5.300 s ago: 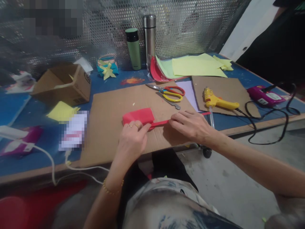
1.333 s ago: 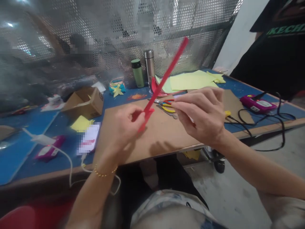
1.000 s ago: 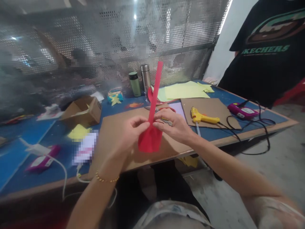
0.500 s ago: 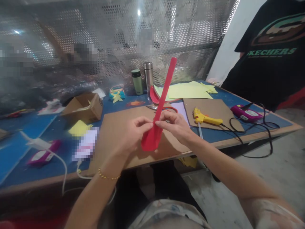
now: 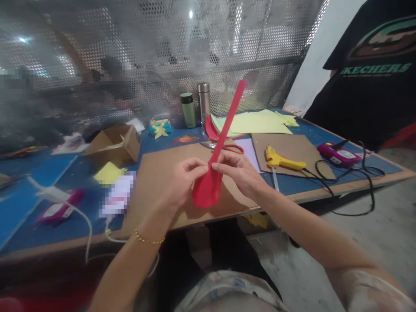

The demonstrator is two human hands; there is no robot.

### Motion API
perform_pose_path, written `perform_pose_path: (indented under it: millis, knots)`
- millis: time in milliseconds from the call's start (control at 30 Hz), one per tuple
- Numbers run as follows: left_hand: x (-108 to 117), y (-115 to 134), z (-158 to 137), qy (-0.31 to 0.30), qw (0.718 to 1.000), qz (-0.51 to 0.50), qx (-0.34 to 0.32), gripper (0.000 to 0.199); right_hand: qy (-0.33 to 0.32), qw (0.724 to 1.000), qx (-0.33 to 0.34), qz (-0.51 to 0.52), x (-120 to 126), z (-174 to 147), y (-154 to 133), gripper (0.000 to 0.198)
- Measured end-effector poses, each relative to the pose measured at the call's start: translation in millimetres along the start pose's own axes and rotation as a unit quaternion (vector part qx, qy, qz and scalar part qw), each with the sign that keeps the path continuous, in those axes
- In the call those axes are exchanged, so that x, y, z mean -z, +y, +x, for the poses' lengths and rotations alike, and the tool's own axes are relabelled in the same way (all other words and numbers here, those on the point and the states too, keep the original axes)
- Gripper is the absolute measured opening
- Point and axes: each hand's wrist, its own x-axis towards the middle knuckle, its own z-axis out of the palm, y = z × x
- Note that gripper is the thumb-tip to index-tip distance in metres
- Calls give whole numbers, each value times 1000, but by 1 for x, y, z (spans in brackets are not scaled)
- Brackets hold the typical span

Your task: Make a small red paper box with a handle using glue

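The left forearm [image 5: 130, 264] rises from the lower left and slants inward to the left hand [image 5: 183, 184], whose thumb and index finger meet in a pinch, the thumb side up and the lower fingers mostly hidden. The right forearm [image 5: 302, 223] reaches in on a long diagonal from the lower right, and the right hand [image 5: 239, 172] pinches likewise, its thumb lying toward the camera. Both hands face each other at nearly the same height in front of the body, thumb tips just apart.
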Motion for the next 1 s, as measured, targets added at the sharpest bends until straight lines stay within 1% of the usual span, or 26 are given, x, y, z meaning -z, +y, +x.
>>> perform_pose_path:
  millis: [167, 300, 500, 567, 633, 700, 767, 833, 900, 1000]
  knots:
    - [0, -4, 2, 1, 999, -28, 28, 20, 5, 998, -6, -58, 2, 4, 6, 32]
    - [-1, -8, 3, 0, 999, -21, 42, 24, 4, 997, 0, -74, 3, 5, 7, 30]
    - [-4, -5, 3, 11, 1000, -7, 28, 20, -3, 995, 14, -103, 3, 6, 4, 23]
    - [-4, -5, 3, 15, 999, -14, 28, 19, -4, 993, 32, -115, 3, 7, 3, 19]
    - [-4, -6, 3, 24, 999, -19, 32, 18, 8, 984, 75, -159, 4, 7, 2, 14]
    - [-5, -8, 3, 37, 998, -25, 40, 18, 19, 963, 141, -227, 5, 6, 2, 9]
    - [-4, -9, 4, 47, 997, -37, 50, 16, 21, 930, 216, -296, 6, 4, 4, 8]
    - [-3, -10, 5, 40, 996, -46, 61, 15, 24, 886, 288, -362, 6, 2, 8, 10]
    - [-1, -10, 7, 29, 996, -57, 66, 14, 34, 836, 345, -424, 6, -1, 11, 14]
    - [2, -10, 10, 15, 995, -71, 61, 14, 35, 771, 395, -498, 5, -5, 13, 19]
